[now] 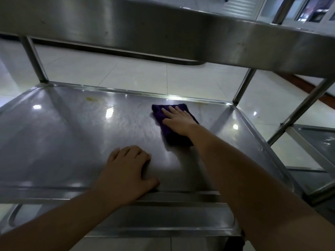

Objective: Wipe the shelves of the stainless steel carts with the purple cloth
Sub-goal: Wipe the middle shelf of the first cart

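I count two bare hands: left hand (pixel 126 167), right hand (pixel 178 120). One purple cloth (pixel 169 130). Two steel carts: near cart (pixel 54 124), second cart (pixel 315 142) at right. Two yellowish stains (pixel 88 99) along the shelf's far rim.

Both forearms bare to the frame edge, no sleeves visible.

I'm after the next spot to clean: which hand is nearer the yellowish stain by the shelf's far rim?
Left. The left hand rests near the front edge, below and right of the yellowish stain. The right hand, flat on the purple cloth, is farther right.
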Available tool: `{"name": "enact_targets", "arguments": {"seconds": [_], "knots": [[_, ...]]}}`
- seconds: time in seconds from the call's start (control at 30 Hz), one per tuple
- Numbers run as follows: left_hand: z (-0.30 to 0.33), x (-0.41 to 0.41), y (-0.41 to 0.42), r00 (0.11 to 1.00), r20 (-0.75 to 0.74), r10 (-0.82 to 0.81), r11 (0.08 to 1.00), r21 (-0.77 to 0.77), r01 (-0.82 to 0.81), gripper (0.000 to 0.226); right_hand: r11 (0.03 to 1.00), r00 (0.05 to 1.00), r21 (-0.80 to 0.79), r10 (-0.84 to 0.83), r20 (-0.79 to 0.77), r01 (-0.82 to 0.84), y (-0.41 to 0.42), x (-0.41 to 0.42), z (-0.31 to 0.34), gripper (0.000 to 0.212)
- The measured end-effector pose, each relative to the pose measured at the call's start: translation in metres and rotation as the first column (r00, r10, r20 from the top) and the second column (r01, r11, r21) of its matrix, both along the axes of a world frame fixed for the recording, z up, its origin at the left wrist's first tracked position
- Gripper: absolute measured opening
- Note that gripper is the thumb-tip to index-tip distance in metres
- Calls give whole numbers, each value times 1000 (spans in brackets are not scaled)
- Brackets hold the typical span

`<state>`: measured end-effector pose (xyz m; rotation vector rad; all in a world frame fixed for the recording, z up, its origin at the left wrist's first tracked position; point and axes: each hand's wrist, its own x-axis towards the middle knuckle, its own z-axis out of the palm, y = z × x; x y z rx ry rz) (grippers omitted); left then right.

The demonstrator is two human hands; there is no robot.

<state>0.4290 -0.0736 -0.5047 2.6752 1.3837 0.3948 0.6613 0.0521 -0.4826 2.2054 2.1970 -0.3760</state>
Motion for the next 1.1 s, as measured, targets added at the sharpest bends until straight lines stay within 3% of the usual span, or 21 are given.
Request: {"name": "enact_targets", "arguments": {"seconds": [0.2, 0.37, 0.53, 0.63, 0.7, 0.83, 0.93, 1.0, 1.1], "knots": [[3, 2, 0, 999, -43, 29, 999, -20, -30, 78, 984, 984, 8, -177, 34, 177, -31, 79, 4, 59], [17, 10, 20, 999, -43, 12, 1000, -3, -12, 62, 941, 939, 28, -337, 69, 336, -61, 137, 3, 59], [20, 9, 57, 985, -170, 15, 1000, -20, -19, 97, 843, 842, 45, -538, 39, 537, -71, 163, 0, 62], [10, 9, 62, 990, -141, 21, 999, -47, -28, 100, 785, 785, 52, -619, 27, 617, -57, 149, 1, 63], [6, 10, 65, 991, -132, 36, 998, -46, -43, 101, 803, 802, 49, -595, 39, 594, -46, 130, 1, 64], [4, 8, 66, 991, -110, 70, 997, -27, -74, 104, 936, 936, 32, -351, 22, 350, -35, 89, -7, 63], [2, 7, 64, 994, -90, 70, 997, -20, -72, 104, 968, 968, 19, -251, 8, 250, -36, 90, -9, 64], [3, 7, 63, 993, -97, 67, 997, -21, -69, 105, 969, 969, 29, -245, 24, 244, -37, 106, -7, 66], [3, 7, 63, 991, -124, 54, 997, -50, -61, 109, 927, 926, 55, -375, 46, 372, -39, 139, -1, 67]]}}
